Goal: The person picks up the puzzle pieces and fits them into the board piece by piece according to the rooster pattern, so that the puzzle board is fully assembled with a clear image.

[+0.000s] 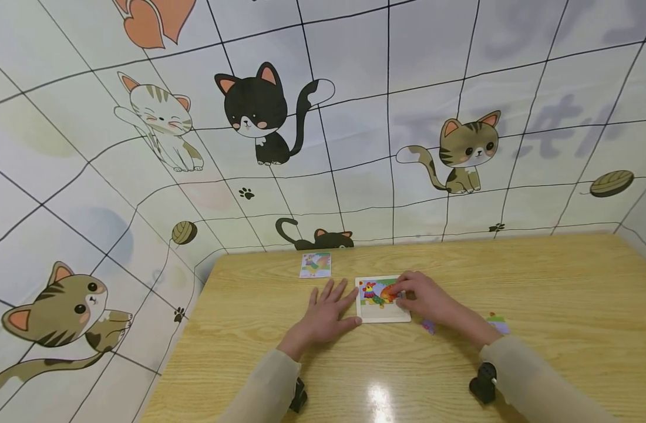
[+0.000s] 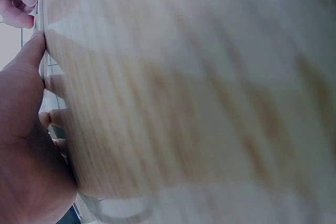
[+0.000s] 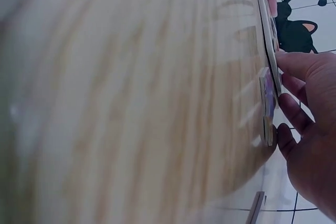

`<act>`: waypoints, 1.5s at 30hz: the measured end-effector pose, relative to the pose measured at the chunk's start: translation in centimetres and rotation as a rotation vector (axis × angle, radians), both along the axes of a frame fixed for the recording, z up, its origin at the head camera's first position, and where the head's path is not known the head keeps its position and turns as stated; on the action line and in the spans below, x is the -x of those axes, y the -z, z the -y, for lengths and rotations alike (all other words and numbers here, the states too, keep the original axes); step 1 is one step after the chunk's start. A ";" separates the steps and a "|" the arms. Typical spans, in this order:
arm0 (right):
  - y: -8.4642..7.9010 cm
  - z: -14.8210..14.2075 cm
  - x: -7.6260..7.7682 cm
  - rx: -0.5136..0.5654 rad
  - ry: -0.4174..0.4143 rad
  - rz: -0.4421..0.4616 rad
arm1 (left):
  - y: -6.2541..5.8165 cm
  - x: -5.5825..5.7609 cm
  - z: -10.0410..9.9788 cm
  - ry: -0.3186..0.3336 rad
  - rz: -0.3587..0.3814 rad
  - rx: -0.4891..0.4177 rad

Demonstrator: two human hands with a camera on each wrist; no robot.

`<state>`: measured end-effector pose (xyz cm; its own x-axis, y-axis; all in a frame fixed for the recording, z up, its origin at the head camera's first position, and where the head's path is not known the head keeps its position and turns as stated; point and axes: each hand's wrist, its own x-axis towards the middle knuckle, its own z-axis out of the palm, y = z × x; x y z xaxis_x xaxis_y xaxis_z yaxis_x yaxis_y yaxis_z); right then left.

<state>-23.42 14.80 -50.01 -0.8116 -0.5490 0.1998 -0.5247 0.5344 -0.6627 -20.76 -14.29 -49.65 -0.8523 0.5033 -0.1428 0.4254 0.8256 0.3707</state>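
Observation:
A jigsaw puzzle of a colourful rooster (image 1: 374,294) lies in a white-rimmed tray (image 1: 383,321) on the table. My left hand (image 1: 325,316) rests spread beside it, thumb and index finger touching the tray's left edge. At the tray's right side, my right hand (image 1: 426,298) pinches an orange puzzle piece (image 1: 389,293) between thumb and fingers, partly covering it. A loose purple piece (image 1: 428,326) lies just below that hand. In the right wrist view, the hand (image 3: 312,124) reaches over the tray's edge, with loose pieces (image 3: 268,103) near its fingers.
A small rooster picture card (image 1: 316,265) lies behind the left hand, near the table's back edge. Another loose green-and-purple piece (image 1: 497,323) sits beyond the right forearm. A cat-patterned grid covering (image 1: 355,147) rises behind the wooden table (image 1: 566,282).

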 end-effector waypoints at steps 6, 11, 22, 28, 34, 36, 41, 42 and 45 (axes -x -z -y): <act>-0.2 -0.2 0.0 -0.009 -0.012 -0.008 | -0.2 0.0 -0.1 0.005 -0.001 0.004; -0.2 -0.3 -0.1 -0.014 -0.009 -0.025 | -0.3 0.0 -0.2 0.008 -0.005 0.001; -0.6 -0.5 -0.1 -0.059 -0.019 -0.012 | 0.0 0.0 -0.3 0.013 -0.017 0.013; -1.3 -0.6 -0.3 -0.079 -0.047 0.018 | -0.1 0.1 -0.4 0.006 -0.012 0.013; -2.4 -1.6 -0.7 -0.006 -0.014 0.103 | 0.0 0.2 -0.4 0.015 -0.015 0.020; -2.7 -2.2 -0.9 0.004 0.002 0.109 | 0.0 0.1 -0.4 0.015 -0.017 0.028; -3.2 -4.2 -1.5 0.030 0.007 0.107 | 0.1 0.0 -0.2 0.007 -0.019 0.036; -3.3 -4.5 -1.7 0.037 0.004 0.112 | 0.1 0.0 -0.2 0.006 -0.018 0.035; -3.3 -5.5 -2.4 0.053 -0.015 0.137 | 0.2 0.0 -0.1 0.005 -0.017 0.023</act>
<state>-20.97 20.29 -46.69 -0.8251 -0.5529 0.1164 -0.4348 0.4898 -0.7556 -20.72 -14.16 -49.84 -0.8520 0.5044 -0.1403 0.4357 0.8317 0.3441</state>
